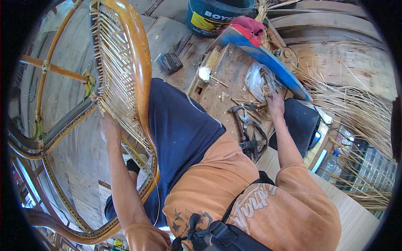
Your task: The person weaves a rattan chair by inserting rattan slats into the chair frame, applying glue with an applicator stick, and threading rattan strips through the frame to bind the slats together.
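Note:
A rattan chair frame [144, 54] with glossy brown poles stands at my left, leaning against my leg. Pale cane strands [119, 83] are woven across it. My left hand [111, 129] is at the lower edge of this weave, its fingers curled and partly hidden; what they hold cannot be made out. To the right, my right hand [275, 105] reaches over a wooden work board, fingers closed beside a clear plastic bag [254, 81]. A greyish object shows at its fingertips, too unclear to name. Just below are a hammer [238, 121] and pliers [253, 140].
A dark green bucket [217, 19] stands at the far side, near a dark block-shaped brush [170, 62]. A white lump [204, 73] sits on the board. Loose cane bundles [356, 100] spread at the right, with a plastic bottle [331, 163] below and a black flat case [295, 123] nearer.

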Available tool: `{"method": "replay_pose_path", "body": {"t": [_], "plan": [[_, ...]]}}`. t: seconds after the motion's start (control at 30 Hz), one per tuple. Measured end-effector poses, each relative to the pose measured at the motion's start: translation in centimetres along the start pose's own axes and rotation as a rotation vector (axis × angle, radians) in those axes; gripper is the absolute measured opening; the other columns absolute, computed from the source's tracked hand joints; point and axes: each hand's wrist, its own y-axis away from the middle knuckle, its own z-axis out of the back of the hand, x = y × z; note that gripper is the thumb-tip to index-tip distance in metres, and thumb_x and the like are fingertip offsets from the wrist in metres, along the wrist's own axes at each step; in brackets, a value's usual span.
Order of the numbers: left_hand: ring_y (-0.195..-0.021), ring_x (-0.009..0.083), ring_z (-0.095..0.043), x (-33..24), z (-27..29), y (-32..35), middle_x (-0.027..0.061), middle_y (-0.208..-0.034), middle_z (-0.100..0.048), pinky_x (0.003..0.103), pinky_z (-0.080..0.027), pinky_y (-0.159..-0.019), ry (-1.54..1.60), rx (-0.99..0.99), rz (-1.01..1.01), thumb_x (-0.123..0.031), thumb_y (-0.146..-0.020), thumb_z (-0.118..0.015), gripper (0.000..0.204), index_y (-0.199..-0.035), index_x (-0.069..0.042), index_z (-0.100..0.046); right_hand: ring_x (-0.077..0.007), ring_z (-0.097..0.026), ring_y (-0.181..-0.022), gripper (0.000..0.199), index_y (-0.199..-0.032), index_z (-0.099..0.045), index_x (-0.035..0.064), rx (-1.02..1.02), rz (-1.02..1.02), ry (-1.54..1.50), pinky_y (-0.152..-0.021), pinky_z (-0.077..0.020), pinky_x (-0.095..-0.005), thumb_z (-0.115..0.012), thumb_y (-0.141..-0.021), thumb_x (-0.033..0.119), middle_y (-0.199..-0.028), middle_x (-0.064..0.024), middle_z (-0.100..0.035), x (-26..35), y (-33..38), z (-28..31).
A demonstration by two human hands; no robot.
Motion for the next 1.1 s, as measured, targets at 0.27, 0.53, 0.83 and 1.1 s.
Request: {"method": "replay_pose_path", "body": {"t": [0.27, 0.53, 0.83, 1.1], "plan": [[-0.088, 0.0412, -0.057, -0.3, 0.3, 0.1, 0.0255, -0.097, -0.056, 0.048, -0.046, -0.075, -0.029, 0.017, -0.009, -0.017, -0.085, -0.038, 0.029, -0.105, -0.002, -0.052, -0.0315, -0.058, -0.088, 0.020, -0.093, -0.062, 0.0030, -0.175, 0.162, -0.137, -0.077, -0.0448, -0.0372, -0.058, -0.077, 0.015, -0.091, -0.0183, -0.061, 0.6, -1.0, -0.1], [-0.088, 0.0420, -0.057, -0.3, 0.6, -0.1, 0.0277, -0.096, -0.056, 0.048, -0.047, -0.074, 0.030, 0.089, 0.028, -0.015, -0.085, -0.038, 0.026, -0.104, -0.002, -0.051, -0.0329, -0.059, -0.087, 0.019, -0.090, -0.062, 0.0031, -0.038, 0.106, -0.105, -0.077, -0.0446, -0.0382, -0.056, -0.079, 0.017, -0.090, -0.0186, -0.062, 1.7, -1.1, -0.6], [-0.089, 0.0419, -0.056, 0.4, -0.2, -0.1, 0.0257, -0.095, -0.058, 0.049, -0.045, -0.076, 0.035, 0.025, 0.049, -0.026, -0.086, -0.040, 0.033, -0.105, -0.005, -0.056, -0.0259, -0.060, -0.073, 0.018, -0.091, -0.061, 0.0019, 0.091, -0.072, -0.496, -0.069, -0.0447, -0.0337, -0.054, -0.082, 0.016, -0.079, -0.0143, -0.063, 0.0, -0.2, 1.0], [-0.087, 0.0424, -0.057, 0.6, -0.6, -0.4, 0.0256, -0.094, -0.058, 0.049, -0.046, -0.075, 0.013, 0.020, 0.037, -0.024, -0.087, -0.036, 0.032, -0.106, -0.004, -0.053, -0.0310, -0.061, -0.073, 0.025, -0.086, -0.064, 0.0004, 0.010, -0.102, -0.260, -0.067, -0.0454, -0.0362, -0.057, -0.079, 0.024, -0.080, -0.0181, -0.063, -2.2, 6.0, -1.8]]}}
